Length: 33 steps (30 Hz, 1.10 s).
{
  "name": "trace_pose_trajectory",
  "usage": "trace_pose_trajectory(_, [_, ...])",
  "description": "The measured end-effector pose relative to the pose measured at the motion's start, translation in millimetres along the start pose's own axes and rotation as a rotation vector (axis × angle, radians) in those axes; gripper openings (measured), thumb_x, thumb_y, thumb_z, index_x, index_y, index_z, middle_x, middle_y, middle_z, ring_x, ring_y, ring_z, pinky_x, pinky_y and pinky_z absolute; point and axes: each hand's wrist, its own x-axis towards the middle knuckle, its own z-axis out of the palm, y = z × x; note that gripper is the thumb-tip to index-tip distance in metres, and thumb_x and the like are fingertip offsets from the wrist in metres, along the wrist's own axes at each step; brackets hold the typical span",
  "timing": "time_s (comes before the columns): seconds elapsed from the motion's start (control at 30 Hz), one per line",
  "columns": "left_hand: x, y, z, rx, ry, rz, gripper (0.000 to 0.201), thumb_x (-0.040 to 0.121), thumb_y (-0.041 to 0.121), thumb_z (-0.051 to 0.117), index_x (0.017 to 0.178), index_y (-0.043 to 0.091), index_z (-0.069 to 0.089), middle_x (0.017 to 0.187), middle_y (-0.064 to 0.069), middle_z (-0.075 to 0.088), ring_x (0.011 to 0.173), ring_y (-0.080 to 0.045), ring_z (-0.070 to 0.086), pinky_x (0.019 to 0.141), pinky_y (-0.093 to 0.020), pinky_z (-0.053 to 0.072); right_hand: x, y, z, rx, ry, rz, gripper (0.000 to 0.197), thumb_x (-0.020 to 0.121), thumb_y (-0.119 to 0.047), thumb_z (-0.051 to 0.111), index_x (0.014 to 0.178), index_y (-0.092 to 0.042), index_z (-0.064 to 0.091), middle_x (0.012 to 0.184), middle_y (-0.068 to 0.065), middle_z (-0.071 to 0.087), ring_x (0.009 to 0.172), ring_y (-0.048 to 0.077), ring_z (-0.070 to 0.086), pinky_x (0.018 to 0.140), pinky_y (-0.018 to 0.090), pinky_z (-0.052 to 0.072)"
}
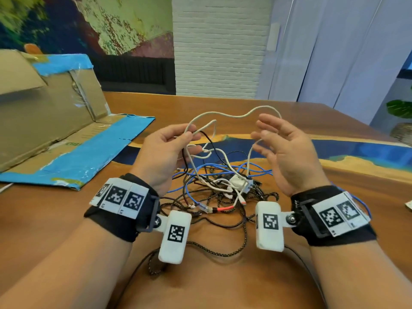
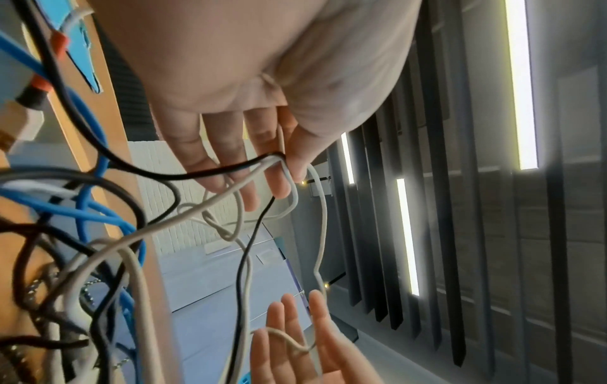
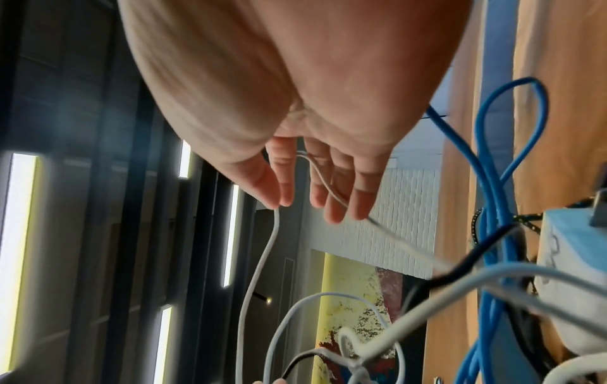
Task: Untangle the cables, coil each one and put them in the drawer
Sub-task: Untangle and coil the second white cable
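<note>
My head view is bright and evenly lit, with soft shadows under my forearms on the counter (image 1: 223, 286) and edges that bow and smear. Both wrist views are softer: ceiling light strips (image 2: 522, 85) bloom with glare, the near cables (image 3: 427, 319) are out of focus, and the palms loom blurred.

Office lounge: mural (image 1: 89, 23), resin table (image 1: 289, 121)
</note>
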Motion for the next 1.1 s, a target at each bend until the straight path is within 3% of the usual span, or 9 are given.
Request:
trace_pose_trajectory(0.17, [0.4, 4.8, -2.7, -0.064, -0.024, -0.003, 0.022, 0.104, 0.011, 0.052, 0.116, 0.019, 0.069, 0.107, 0.001, 0.078, 0.095, -0.024, 0.075, 0.076, -0.036, 0.053, 0.1, -7.9, 3.0, -0.316, -0.188, 0.128, 0.027, 0.097, -0.013, 0.067, 0.124, -0.016, 0.067, 0.106, 0.01, 0.072, 0.069, 0.015, 0.067, 0.054, 0.026, 0.053])
trace_pose_trajectory(0.3, [-1.1, 6.3, -0.3, -0.109, -0.042, 0.039, 0.023, 0.103, 0.011, 0.053, 0.116, 0.019, 0.069, 0.109, -0.001, 0.077, 0.093, -0.025, 0.076, 0.081, -0.039, 0.055, -3.8, -9.0, 20.0, -0.802, -0.426, 0.165, 0.02, 0.094, -0.041, 0.07, 0.105, -0.025, 0.076, 0.087, -0.009, 0.073, 0.056, -0.004, 0.058, 0.056, 0.019, 0.045])
trace_pose_trajectory(0.37, [-1.9, 6.4, -0.5, -0.103, -0.06, 0.062, 0.022, 0.103, 0.01, 0.053, 0.115, 0.018, 0.07, 0.107, -0.002, 0.078, 0.082, -0.02, 0.074, 0.079, -0.037, 0.056, -4.2, -5.4, 26.2, -0.949, -0.507, 0.146, 0.029, 0.094, -0.046, 0.068, 0.087, -0.021, 0.08, 0.068, -0.01, 0.064, 0.055, 0.005, 0.051, 0.061, 0.026, 0.042])
trace_pose_trajectory(0.47, [1.0, 5.3, -3.8, -0.091, -0.06, 0.071, 0.022, 0.103, 0.007, 0.052, 0.112, 0.015, 0.07, 0.1, -0.001, 0.078, 0.064, -0.013, 0.064, 0.065, -0.026, 0.056, 0.0, -8.2, 30.7, -0.682, -0.382, 0.187, 0.024, 0.097, -0.034, 0.068, 0.087, -0.015, 0.081, 0.079, 0.007, 0.067, 0.063, 0.023, 0.053, 0.054, 0.032, 0.046])
trace_pose_trajectory(0.57, [10.7, 3.3, -15.2, -0.04, 0.023, 0.053, 0.024, 0.103, 0.007, 0.05, 0.105, 0.016, 0.072, 0.08, 0.001, 0.071, 0.051, -0.011, 0.045, 0.053, -0.024, 0.041, 13.1, -19.2, 26.7, -0.245, -0.09, 0.225, 0.022, 0.1, -0.024, 0.065, 0.091, -0.008, 0.078, 0.112, 0.013, 0.071, 0.079, 0.021, 0.062, 0.048, 0.032, 0.054])
trace_pose_trajectory(0.73, [24.6, 1.9, -35.0, 0.0, 0.154, -0.036, 0.029, 0.104, 0.011, 0.045, 0.101, 0.021, 0.072, 0.072, 0.001, 0.052, 0.044, -0.008, 0.032, 0.044, -0.022, 0.031, 38.6, -51.7, 4.5, -0.082, 0.182, 0.062, 0.017, 0.101, -0.026, 0.062, 0.092, -0.016, 0.072, 0.102, 0.003, 0.066, 0.093, 0.016, 0.053, 0.061, 0.041, 0.062])
trace_pose_trajectory(0.83, [26.0, 2.0, -38.4, 0.055, 0.151, -0.086, 0.028, 0.102, 0.01, 0.048, 0.104, 0.026, 0.071, 0.083, -0.001, 0.059, 0.051, -0.009, 0.046, 0.051, -0.025, 0.037, 45.0, -69.6, -4.8, -0.005, 0.209, 0.019, 0.014, 0.102, -0.028, 0.061, 0.096, -0.017, 0.069, 0.093, -0.003, 0.069, 0.09, 0.02, 0.058, 0.072, 0.042, 0.063])
trace_pose_trajectory(0.97, [21.1, 1.5, -34.8, 0.176, 0.033, -0.195, 0.028, 0.1, 0.021, 0.056, 0.122, 0.037, 0.062, 0.111, -0.007, 0.072, 0.086, -0.019, 0.066, 0.069, -0.034, 0.047, 40.8, -79.8, -0.4, 0.058, 0.156, -0.032, 0.022, 0.104, -0.028, 0.057, 0.094, -0.013, 0.069, 0.08, 0.002, 0.07, 0.063, 0.017, 0.065, 0.072, 0.039, 0.061])
trace_pose_trajectory(1.1, [12.5, 8.8, -30.5, 0.35, -0.141, -0.173, 0.029, 0.103, 0.033, 0.055, 0.132, 0.035, 0.055, 0.092, -0.009, 0.079, 0.069, -0.019, 0.069, 0.062, -0.032, 0.047, 31.2, -83.1, 6.3, 0.167, 0.167, -0.063, 0.019, 0.105, -0.027, 0.055, 0.102, -0.015, 0.07, 0.079, 0.002, 0.074, 0.057, 0.016, 0.064, 0.061, 0.034, 0.058])
